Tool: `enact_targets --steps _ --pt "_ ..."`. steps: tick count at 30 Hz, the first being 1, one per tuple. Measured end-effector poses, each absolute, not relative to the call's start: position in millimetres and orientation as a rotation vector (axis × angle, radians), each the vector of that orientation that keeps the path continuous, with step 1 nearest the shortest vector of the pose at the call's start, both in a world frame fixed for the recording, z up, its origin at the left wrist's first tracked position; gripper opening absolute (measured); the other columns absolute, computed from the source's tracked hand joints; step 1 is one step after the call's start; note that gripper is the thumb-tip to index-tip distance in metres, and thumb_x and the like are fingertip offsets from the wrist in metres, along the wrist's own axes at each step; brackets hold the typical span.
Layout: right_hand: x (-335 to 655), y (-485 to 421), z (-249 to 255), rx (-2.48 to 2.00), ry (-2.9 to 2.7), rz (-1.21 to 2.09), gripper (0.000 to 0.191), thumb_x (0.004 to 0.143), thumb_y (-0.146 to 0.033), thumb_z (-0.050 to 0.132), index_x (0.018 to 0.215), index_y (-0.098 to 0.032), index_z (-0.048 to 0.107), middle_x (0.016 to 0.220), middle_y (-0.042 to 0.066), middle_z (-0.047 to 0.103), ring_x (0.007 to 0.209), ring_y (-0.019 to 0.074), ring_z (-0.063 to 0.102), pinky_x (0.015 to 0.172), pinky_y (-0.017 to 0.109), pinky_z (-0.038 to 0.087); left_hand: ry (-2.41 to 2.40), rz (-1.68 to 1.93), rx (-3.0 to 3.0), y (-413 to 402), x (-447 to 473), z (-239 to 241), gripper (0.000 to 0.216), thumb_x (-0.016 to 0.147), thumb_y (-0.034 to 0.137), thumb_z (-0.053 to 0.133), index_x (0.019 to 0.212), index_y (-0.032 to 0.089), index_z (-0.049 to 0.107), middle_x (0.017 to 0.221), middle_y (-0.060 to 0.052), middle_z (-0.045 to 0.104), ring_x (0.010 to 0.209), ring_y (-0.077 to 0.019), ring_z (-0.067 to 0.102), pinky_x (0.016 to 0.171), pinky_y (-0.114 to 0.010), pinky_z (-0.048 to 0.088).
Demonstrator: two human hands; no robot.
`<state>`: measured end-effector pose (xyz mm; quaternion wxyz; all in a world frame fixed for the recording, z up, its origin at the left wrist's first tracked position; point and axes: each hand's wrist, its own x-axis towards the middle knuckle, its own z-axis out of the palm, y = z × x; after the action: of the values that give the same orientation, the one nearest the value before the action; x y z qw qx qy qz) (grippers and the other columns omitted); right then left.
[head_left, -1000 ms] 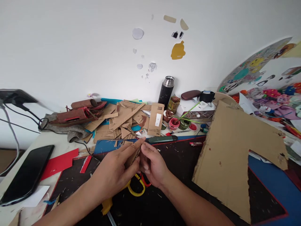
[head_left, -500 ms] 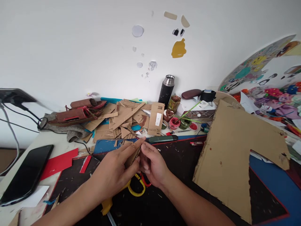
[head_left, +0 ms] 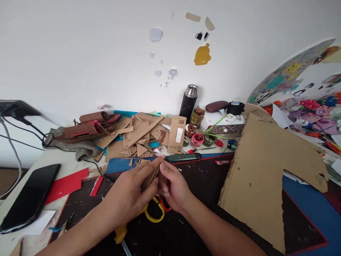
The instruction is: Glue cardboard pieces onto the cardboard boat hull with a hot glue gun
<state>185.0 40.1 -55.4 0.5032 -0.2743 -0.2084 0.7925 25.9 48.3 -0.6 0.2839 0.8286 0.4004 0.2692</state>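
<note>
A small piece of cardboard (head_left: 150, 179) is held between both hands above the dark cutting mat (head_left: 202, 227), mostly hidden by fingers. My left hand (head_left: 133, 186) is closed around its left side, thumb below and fingers along the top. My right hand (head_left: 172, 183) pinches its right edge, fingers curled behind. Beneath the hands lie scissors with yellow handles (head_left: 155, 217), and a red handle (head_left: 165, 205) shows beside them. A yellow tool (head_left: 121, 233), perhaps a glue gun, is partly covered by my left arm. Just beyond the fingertips rests a green utility knife (head_left: 183, 157).
Cardboard scraps (head_left: 141, 135) are heaped at the back, beside brown model boats (head_left: 80, 131). A black flask (head_left: 189, 101) and open paint jars (head_left: 198, 139) stand behind. A large cardboard sheet (head_left: 255, 170) covers the right side; a phone (head_left: 30, 195) and red paper (head_left: 68, 185) lie left.
</note>
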Motion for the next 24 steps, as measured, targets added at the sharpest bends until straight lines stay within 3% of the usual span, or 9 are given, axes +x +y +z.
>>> enact_targets --steps 10,18,24 --pt "184.6 41.0 -55.2 -0.647 -0.502 1.922 0.048 0.084 -0.057 0.089 0.076 -0.021 0.058 0.041 -0.012 0.048 0.033 0.0051 0.027 0.04 0.019 0.031 1.062 0.724 2.185 49.0 24.8 -0.3 0.056 0.106 0.023 0.055 0.161 0.029 0.057 0.12 -0.009 0.081 0.107 -0.0247 0.08 0.086 -0.03 0.065" --pt "184.0 40.7 -58.2 -0.64 -0.533 1.916 0.05 0.086 -0.059 0.087 0.074 -0.021 0.058 0.042 -0.011 0.048 0.034 0.0056 0.03 0.043 0.021 0.035 1.054 0.713 2.06 48.6 22.1 -1.1 0.053 0.108 0.028 0.057 0.161 0.031 0.057 0.12 -0.007 0.08 0.116 -0.0247 0.077 0.097 -0.031 0.061" --pt "183.9 42.1 -60.6 -0.654 -0.533 1.902 0.053 0.086 -0.062 0.087 0.072 -0.021 0.057 0.042 -0.011 0.048 0.035 0.0055 0.03 0.042 0.021 0.032 1.07 0.668 2.019 49.1 20.2 -2.6 0.055 0.106 0.026 0.057 0.16 0.03 0.057 0.121 -0.008 0.079 0.117 -0.0264 0.076 0.093 -0.031 0.061"
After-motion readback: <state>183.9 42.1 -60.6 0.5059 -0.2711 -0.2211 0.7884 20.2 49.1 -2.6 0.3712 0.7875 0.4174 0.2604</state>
